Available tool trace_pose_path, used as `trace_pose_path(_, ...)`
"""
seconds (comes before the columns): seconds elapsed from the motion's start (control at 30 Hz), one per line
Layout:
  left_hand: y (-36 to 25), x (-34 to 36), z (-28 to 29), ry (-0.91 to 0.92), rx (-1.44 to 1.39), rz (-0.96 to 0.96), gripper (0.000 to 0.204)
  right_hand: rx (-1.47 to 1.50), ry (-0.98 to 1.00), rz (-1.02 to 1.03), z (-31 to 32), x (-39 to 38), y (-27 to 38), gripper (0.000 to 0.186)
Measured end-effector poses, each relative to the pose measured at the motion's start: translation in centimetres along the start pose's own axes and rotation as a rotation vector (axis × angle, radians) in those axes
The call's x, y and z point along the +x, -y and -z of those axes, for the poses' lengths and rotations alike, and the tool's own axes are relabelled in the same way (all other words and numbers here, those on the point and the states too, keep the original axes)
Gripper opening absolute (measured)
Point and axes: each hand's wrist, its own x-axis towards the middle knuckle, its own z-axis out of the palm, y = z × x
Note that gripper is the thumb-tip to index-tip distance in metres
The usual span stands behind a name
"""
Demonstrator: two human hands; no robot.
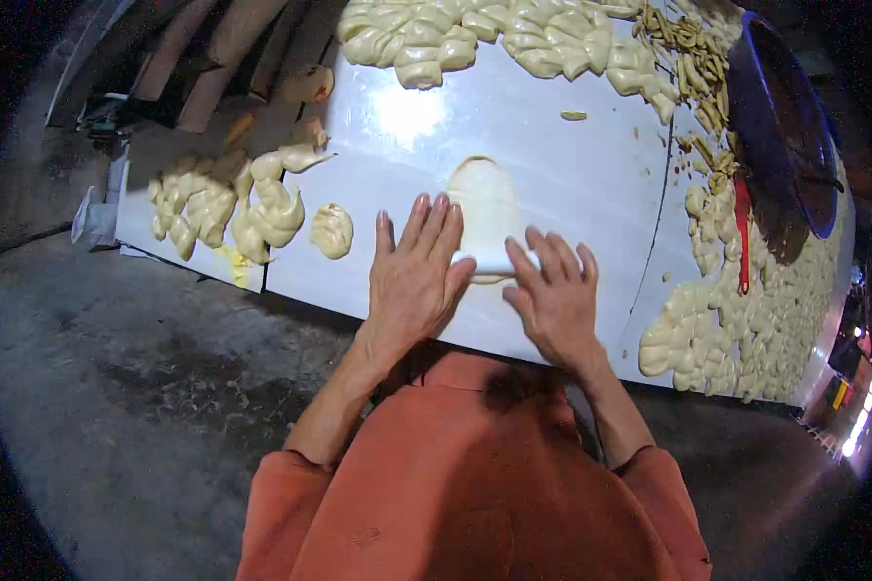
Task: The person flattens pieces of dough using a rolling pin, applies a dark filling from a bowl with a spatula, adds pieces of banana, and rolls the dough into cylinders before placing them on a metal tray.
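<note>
A flattened oval of pale dough [484, 198] lies on the white tabletop [397, 174] in front of me. Across its near end rests a short, pale rolling pin [492, 262]. My left hand [412, 271] lies with fingers stretched out along the dough's left side, its thumb against the pin's left end. Over the pin's right end, my right hand [557, 290] has its fingers spread and slightly bent, not wrapped round it. Left of my left hand sits a small round lump of dough [332, 231].
Glossy dough pieces [199, 203] lie at the left edge, and more dough rolls [552, 39] along the far side. At right are a large blue basin [824, 126], a red-handled tool [743, 232], sliced yellowish pieces [702, 77] and many shaped dough pieces [746, 329]. Wooden planks [213, 58] stand far left.
</note>
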Motion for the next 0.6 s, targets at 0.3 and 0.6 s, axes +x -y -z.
trace_pose_path(0.3, -1.6, -2.4, -0.5, -0.161, 0.148, 0.089, 0.074, 0.217, -0.076, 0.078, 1.6, 0.9, -2.0, 0.054)
trace_pose_path(0.6, 4.5, 12.2, -1.2, -0.239, 0.141, 0.177, 0.064, -0.132, -0.260, -0.156, -0.7, 14.2, -4.7, 0.053)
